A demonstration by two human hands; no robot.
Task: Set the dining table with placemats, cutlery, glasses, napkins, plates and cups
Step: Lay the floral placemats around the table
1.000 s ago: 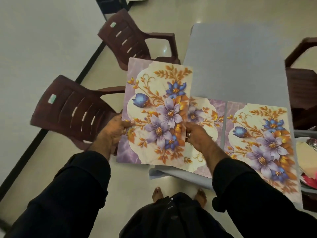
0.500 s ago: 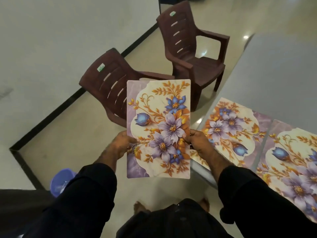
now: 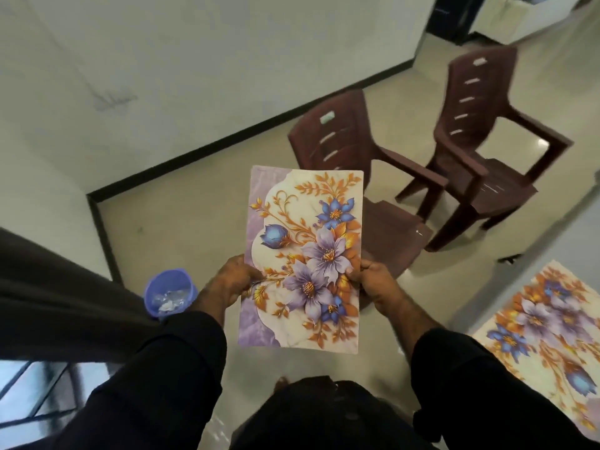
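Purple, orange and cream: a flowered placemat point(image 3: 303, 254) fills the middle of the head view, held upright in portrait, out over the tiled floor point(image 3: 181, 228) and not over any table.

The left hand point(image 3: 232, 282) grips the mat's left edge low down, thumb curled onto the printed face, the other fingers hidden behind. The right hand point(image 3: 370, 277) grips the right edge at about the same height, thumb pressed on the front near the big purple flower, fingers wrapped behind the mat. Both forearms come up from black sleeves point(image 3: 162, 368).

At the right edge of the view, a second placemat point(image 3: 548, 326) with the same flower print lies flat on a grey table point(image 3: 581, 228), blurred. Only a corner of that table shows.

Behind the held mat, two dark brown plastic chairs. The nearer chair point(image 3: 344, 147) stands just beyond the mat's top edge, its seat partly hidden by the mat. The farther chair point(image 3: 480, 125) stands to its right, close beside it; whether they touch, cannot tell.

Lower left, a small blue bucket point(image 3: 170, 293) sits on the floor just beside the left forearm, with something pale and crumpled inside. A dark curtain point(image 3: 58, 287) crosses the left side. White wall point(image 3: 162, 60) with black skirting behind.
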